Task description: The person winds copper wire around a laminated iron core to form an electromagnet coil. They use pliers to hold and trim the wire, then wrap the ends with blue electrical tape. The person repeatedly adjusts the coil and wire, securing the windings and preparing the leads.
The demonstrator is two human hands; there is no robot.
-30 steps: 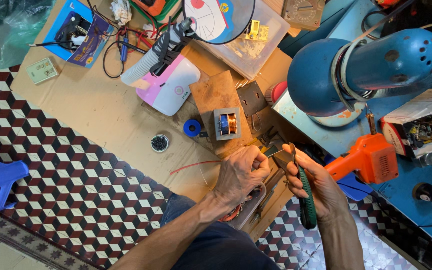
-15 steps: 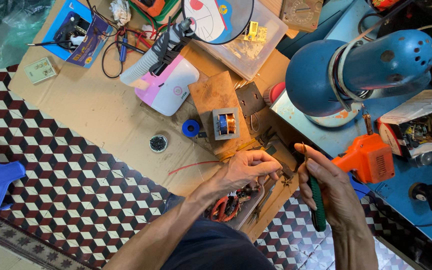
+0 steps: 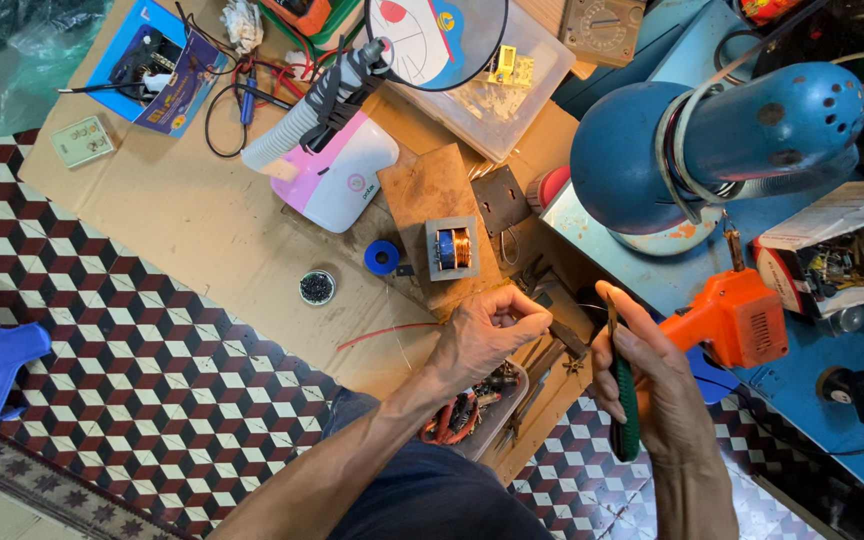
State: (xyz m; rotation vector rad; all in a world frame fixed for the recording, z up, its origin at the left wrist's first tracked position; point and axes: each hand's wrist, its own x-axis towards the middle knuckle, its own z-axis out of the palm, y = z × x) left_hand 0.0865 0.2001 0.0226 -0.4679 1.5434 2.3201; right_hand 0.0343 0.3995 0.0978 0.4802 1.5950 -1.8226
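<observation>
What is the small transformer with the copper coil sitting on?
The transformer sits on a brown board, which lies on the cardboard sheet spread over the tiled floor. What lies under the board is hidden.

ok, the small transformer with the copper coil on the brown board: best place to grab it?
Pinch the transformer across its grey frame's two outer sides, coming straight down from above. It lies flat on the brown board, coil facing up, so the flat frame edges are exposed; avoid the copper winding. Approach from the near side, away from the blue tape roll.

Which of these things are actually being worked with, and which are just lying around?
In use:
left hand pinching a thin wire
right hand gripping green-handled pliers

Lying about:
small copper-wound transformer
blue tape roll
orange plastic soldering gun
blue metal lamp
</observation>
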